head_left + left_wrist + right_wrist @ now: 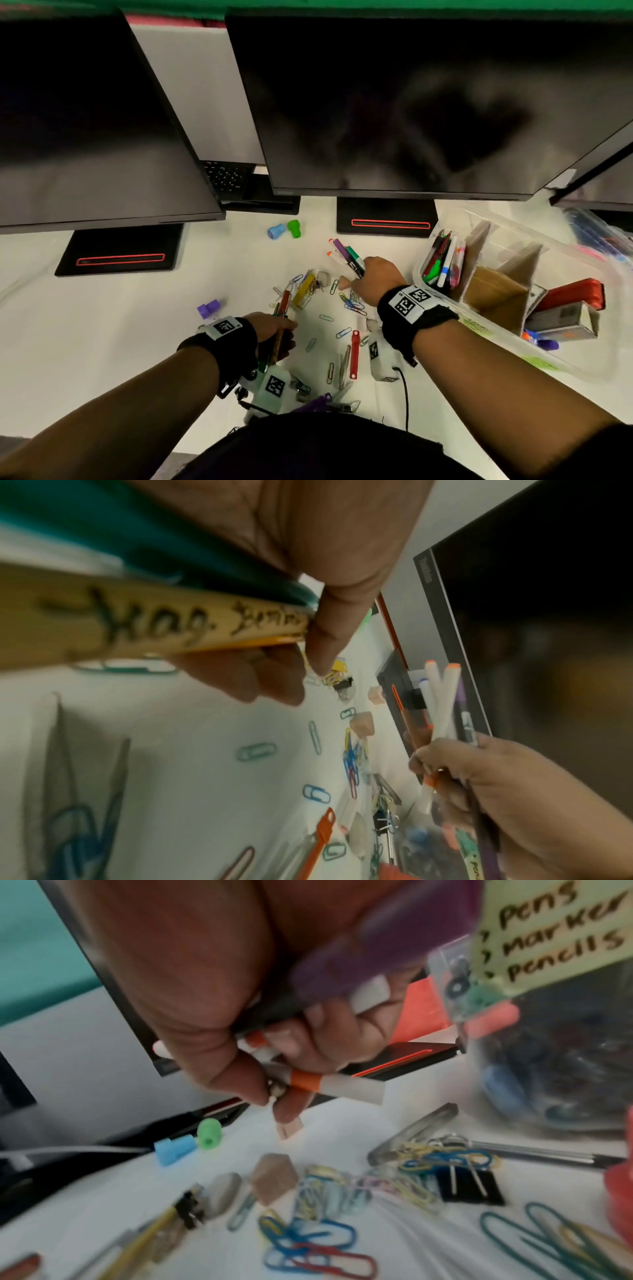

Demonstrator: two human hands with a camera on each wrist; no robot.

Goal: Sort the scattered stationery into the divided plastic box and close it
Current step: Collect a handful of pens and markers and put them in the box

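Observation:
My left hand (274, 331) grips a few pens and pencils; up close they are a wooden pencil (154, 626) with handwriting on it and a teal pen (143, 547). My right hand (374, 279) holds a bundle of markers (346, 255), purple, green and white with orange caps, just above the table. The wrist view shows its fingers (318, 1039) curled round the purple marker (377, 936) and a white one (337, 1089). The open divided plastic box (445, 219) lies to the right, its near-left compartment holding pens (442, 263). Coloured paper clips (352, 303) lie scattered between my hands.
Two dark monitors (394, 102) on black stands (387, 219) overhang the back of the white table. Blue and green caps (284, 229), a purple piece (208, 308), erasers (274, 1180), a binder clip (469, 1184) and a red strip (354, 353) lie loose. A yellow label (555, 926) reads pens, marker, pencils.

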